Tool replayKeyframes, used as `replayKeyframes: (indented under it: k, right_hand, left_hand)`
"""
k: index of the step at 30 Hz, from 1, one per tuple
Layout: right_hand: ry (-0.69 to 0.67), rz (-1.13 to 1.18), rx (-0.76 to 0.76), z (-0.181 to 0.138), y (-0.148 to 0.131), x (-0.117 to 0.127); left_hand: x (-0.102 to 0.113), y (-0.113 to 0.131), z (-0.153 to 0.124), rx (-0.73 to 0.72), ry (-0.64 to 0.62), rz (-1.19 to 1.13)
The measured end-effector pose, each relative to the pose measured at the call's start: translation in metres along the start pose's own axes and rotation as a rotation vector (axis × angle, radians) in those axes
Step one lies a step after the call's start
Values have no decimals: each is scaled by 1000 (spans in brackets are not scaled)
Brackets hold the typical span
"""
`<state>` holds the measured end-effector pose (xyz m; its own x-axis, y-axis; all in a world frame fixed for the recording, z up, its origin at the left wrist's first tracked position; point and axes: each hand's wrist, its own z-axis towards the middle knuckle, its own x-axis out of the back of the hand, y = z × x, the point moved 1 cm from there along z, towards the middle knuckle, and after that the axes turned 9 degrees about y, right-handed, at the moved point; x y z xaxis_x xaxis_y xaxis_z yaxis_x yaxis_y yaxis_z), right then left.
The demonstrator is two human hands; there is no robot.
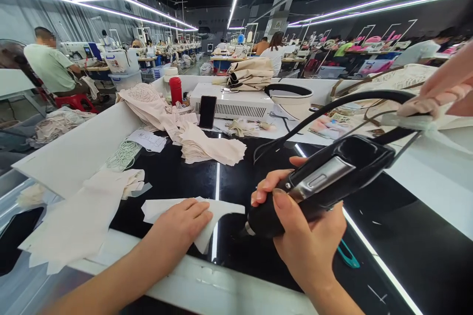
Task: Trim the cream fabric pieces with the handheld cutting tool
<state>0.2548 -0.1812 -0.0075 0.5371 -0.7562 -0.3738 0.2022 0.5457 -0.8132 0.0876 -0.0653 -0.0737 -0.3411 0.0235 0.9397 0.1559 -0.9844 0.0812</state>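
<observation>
The white cloth [218, 211] lies under the left hand [185, 226], spread flat with fingers together and pressing on it; its long axis runs left to right, the narrow end just beside the tip of the black tool [321, 182] that the right hand [306, 236] wraps firmly. Black tabletop [406, 236] stretches rightward from that hand; its near edge passes beneath the left forearm

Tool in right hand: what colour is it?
The tool is mostly black with a silvery panel; head view.
</observation>
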Motion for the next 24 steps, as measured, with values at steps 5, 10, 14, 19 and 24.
replayKeyframes:
  k: [5, 10, 14, 19, 24]
  right_hand:
    - [-33, 64, -13, -12, -8, 4]
    - [-45, 84, -24, -16, -6, 7]
    - [-16, 97, -25, -18, -2, 6]
    - [-30, 83, -27, -20, 2, 6]
    - [-9, 57, -13, -19, 2, 4]
  left_hand:
    - [-4, 19, 13, 108, 24, 179]
    - [-7, 29, 17, 138, 52, 246]
    - [-4, 30, 15, 166, 44, 251]
    - [-3, 32, 14, 175, 27, 278]
    - [-5, 35, 10, 181, 61, 338]
